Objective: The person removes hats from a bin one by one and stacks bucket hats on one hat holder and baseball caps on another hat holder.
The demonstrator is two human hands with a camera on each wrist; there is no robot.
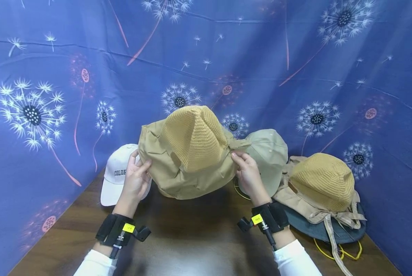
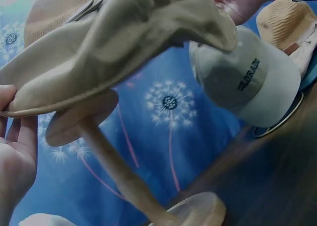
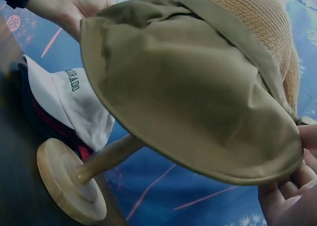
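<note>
A khaki sun hat (image 1: 188, 161) with a woven mesh crown is held up between both hands, just above a wooden hat stand (image 2: 116, 174). My left hand (image 1: 140, 164) pinches the hat's left brim edge, and in the left wrist view the left hand (image 2: 12, 114) has that brim edge against its fingers. My right hand (image 1: 237, 158) pinches the right brim edge, and the right wrist view shows the fingers (image 3: 292, 184) under the hat (image 3: 188, 87). The stand's top disc (image 2: 81, 118) sits just below the hat (image 2: 119, 42), and its round base (image 3: 69, 189) rests on the table.
A white cap (image 1: 117, 176) lies at the left and a pale green cap (image 1: 269, 153) behind my right hand. At the right, a second khaki mesh hat (image 1: 323, 184) lies on a dark blue-grey hat (image 1: 330, 230). Blue dandelion cloth surrounds the dark wooden table (image 1: 192, 237).
</note>
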